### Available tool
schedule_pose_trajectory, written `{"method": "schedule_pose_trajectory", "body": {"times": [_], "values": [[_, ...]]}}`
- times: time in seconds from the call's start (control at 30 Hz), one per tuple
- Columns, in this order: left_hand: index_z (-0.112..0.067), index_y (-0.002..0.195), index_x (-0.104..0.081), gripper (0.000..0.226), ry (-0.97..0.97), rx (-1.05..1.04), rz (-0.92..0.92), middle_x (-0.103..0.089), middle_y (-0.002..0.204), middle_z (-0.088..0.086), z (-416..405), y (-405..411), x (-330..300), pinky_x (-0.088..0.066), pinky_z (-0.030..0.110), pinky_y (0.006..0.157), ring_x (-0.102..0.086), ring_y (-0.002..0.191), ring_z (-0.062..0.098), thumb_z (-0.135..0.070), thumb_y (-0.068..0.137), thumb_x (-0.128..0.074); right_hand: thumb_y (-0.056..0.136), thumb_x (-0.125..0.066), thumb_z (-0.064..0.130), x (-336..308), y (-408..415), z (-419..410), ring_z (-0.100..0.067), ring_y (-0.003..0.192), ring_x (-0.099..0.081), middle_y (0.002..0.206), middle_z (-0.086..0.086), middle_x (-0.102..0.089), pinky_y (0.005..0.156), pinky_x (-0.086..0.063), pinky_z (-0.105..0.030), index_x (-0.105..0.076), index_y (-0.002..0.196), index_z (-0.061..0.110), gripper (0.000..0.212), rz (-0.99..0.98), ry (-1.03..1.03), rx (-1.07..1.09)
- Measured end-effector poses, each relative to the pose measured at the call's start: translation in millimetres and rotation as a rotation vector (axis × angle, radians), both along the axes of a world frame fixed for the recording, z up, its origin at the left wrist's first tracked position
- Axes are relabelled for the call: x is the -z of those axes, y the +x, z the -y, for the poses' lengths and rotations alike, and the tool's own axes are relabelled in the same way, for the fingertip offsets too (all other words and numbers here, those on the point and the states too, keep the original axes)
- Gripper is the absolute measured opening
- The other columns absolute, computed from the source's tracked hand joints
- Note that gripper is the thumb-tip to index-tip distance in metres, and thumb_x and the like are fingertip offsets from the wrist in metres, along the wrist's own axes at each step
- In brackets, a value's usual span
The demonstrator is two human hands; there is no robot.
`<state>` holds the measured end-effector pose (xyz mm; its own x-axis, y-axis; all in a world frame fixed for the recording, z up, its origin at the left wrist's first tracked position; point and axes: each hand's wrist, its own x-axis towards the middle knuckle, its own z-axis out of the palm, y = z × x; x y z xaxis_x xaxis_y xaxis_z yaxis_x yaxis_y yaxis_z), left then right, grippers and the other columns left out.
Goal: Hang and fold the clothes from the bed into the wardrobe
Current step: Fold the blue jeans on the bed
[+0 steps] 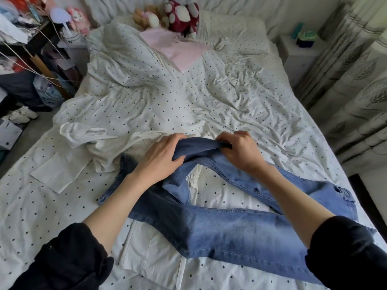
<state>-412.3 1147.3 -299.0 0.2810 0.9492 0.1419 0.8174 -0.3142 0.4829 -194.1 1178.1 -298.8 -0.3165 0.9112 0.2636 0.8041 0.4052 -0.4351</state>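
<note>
- Head view looked down over the bed [240,97], and the jeans [234,227] were sprawled across its near end, lying partly on top of a white garment [69,164].
- Both hands were on the denim: the left hand [162,155] gripped a bunched fold of the jeans at its fingertips, and the right hand [240,151] had its fingers curled round the same fold from the other side.
- That gathered fold was lifted a little off the sheet between the two hands, while the rest of the jeans lay flat and twisted below the forearms.
- By my reading, the folding step was in hand, with the jeans being straightened out first; nothing looked neatly folded yet.
- A pink garment [178,49] sat well apart, near the soft toys [180,15] at the head of the bed, and looked untouched.
- Next move, as I judged it, called for pulling the legs out of their twist, laying them one over the other, then doubling the length.
- No wardrobe showed anywhere, so carrying things over would have to come later.
</note>
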Motion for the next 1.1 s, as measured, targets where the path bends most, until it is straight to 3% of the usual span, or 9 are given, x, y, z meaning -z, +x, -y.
{"method": "schedule_pose_trajectory", "body": {"times": [0.13, 0.23, 0.37, 0.57, 0.77, 0.97, 1.1], "values": [[-0.004, 0.106, -0.058, 0.027, 0.283, 0.030, -0.025, -0.064, 0.096, 0.011, -11, 11, -32, -0.039, 0.033, 0.073, -0.060, 0.086, 0.033, -0.009, 0.081, -0.066, 0.068, -0.052, 0.005, -20, 11, -5, -0.029, 0.073, -0.064, 0.079, -0.007, -0.070, 0.075, -0.047, -0.039, -0.072, 0.084, 0.007, 0.025, -0.140, 0.027, 0.086], [-0.006, 0.102, -0.060, 0.024, 0.356, 0.079, -0.005, -0.064, 0.103, 0.006, -21, 17, -51, -0.046, 0.037, 0.078, -0.061, 0.091, 0.028, -0.010, 0.079, -0.066, 0.078, -0.059, 0.000, -34, 25, -7, -0.027, 0.082, -0.065, 0.085, -0.008, -0.072, 0.074, -0.045, -0.032, -0.072, 0.092, 0.008, 0.021, -0.224, -0.042, 0.195], [-0.008, 0.111, -0.060, 0.027, 0.251, 0.042, 0.017, -0.059, 0.121, 0.002, -25, 13, -43, -0.052, 0.042, 0.076, -0.063, 0.096, 0.027, -0.007, 0.084, -0.062, 0.084, -0.062, 0.006, -34, 28, -6, -0.028, 0.088, -0.065, 0.094, -0.008, -0.073, 0.076, -0.045, -0.031, -0.067, 0.101, 0.011, 0.018, -0.165, -0.104, 0.204], [-0.009, 0.108, -0.061, 0.020, 0.138, -0.044, 0.065, -0.058, 0.108, 0.007, -32, -8, -29, -0.048, 0.041, 0.080, -0.060, 0.090, 0.027, -0.015, 0.089, -0.062, 0.086, -0.066, 0.018, -29, 14, -11, -0.028, 0.090, -0.062, 0.098, -0.009, -0.071, 0.079, -0.046, -0.034, -0.064, 0.100, 0.011, 0.016, -0.124, -0.193, 0.198], [-0.018, 0.108, -0.057, 0.016, -0.080, -0.090, -0.085, -0.058, 0.098, -0.007, -39, -24, -27, -0.036, 0.038, 0.090, -0.058, 0.098, 0.023, -0.024, 0.093, -0.054, 0.085, -0.067, 0.019, -28, 9, -18, -0.020, 0.073, -0.051, 0.075, 0.000, -0.058, 0.066, -0.037, -0.030, -0.056, 0.078, 0.019, 0.013, -0.156, -0.295, 0.139], [-0.021, 0.102, -0.057, 0.015, -0.173, -0.146, -0.207, -0.055, 0.094, -0.007, -25, -42, -3, -0.028, 0.033, 0.080, -0.053, 0.102, 0.021, -0.029, 0.089, -0.058, 0.089, -0.063, 0.017, -30, 11, -16, -0.018, 0.077, -0.053, 0.084, -0.002, -0.061, 0.070, -0.038, -0.027, -0.070, 0.093, 0.005, 0.014, -0.100, -0.325, 0.042], [-0.024, 0.088, -0.054, 0.016, -0.348, -0.118, 0.016, -0.055, 0.081, -0.013, -30, -61, -8, -0.037, 0.031, 0.074, -0.053, 0.083, 0.018, -0.026, 0.083, -0.070, 0.090, -0.061, 0.013, -31, 11, -18, -0.018, 0.082, -0.053, 0.090, -0.003, -0.060, 0.077, -0.040, -0.028, -0.070, 0.098, 0.003, 0.016, -0.109, -0.309, 0.029]]}}
